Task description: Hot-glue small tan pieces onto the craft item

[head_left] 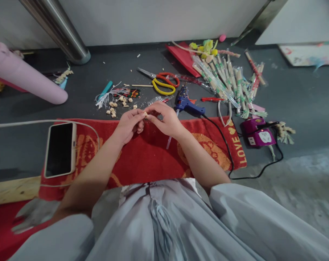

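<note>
My left hand (130, 125) and my right hand (165, 119) meet above the far edge of a red towel (150, 159). Their fingertips pinch a small pale wooden piece (146, 114) between them; its exact shape is too small to tell. Several similar pale pieces (113, 104) lie loose just beyond my left hand, beside a bundle of white strings (107, 97). A blue glue gun (188, 105) rests to the right of my right hand, its clear glue stick pointing toward me. Scissors (164, 83) with red and yellow handles lie open behind my hands.
A phone (60, 149) lies on the towel at left, near a white cable. Many wrapped chopstick-like sticks (229, 79) are heaped at back right. A purple power adapter (258, 133) stands right, with a black cord. A pink cylinder (25, 74) and metal post (61, 32) stand left.
</note>
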Demonstrator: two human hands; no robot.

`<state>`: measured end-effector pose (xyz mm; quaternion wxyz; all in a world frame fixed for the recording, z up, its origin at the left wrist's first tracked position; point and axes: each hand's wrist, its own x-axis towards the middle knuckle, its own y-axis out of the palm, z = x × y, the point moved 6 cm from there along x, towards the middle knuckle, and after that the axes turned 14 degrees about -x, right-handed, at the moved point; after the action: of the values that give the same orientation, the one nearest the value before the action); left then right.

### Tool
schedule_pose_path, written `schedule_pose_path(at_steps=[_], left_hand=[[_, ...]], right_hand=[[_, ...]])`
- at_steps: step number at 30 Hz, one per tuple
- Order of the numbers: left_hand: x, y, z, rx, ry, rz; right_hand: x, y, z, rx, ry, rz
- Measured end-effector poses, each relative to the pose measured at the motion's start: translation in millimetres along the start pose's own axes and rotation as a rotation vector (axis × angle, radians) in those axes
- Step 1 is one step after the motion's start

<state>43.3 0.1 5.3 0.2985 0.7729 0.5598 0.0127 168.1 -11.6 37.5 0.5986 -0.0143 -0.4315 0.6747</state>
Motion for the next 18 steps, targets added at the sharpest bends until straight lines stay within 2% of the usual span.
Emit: schedule_pose_path(at_steps=[18], left_hand=[[-0.3, 0.7, 1.2, 0.001, -0.014, -0.001]], right_hand=[[-2.3, -2.3, 6.6, -0.071, -0.052, -0.045]])
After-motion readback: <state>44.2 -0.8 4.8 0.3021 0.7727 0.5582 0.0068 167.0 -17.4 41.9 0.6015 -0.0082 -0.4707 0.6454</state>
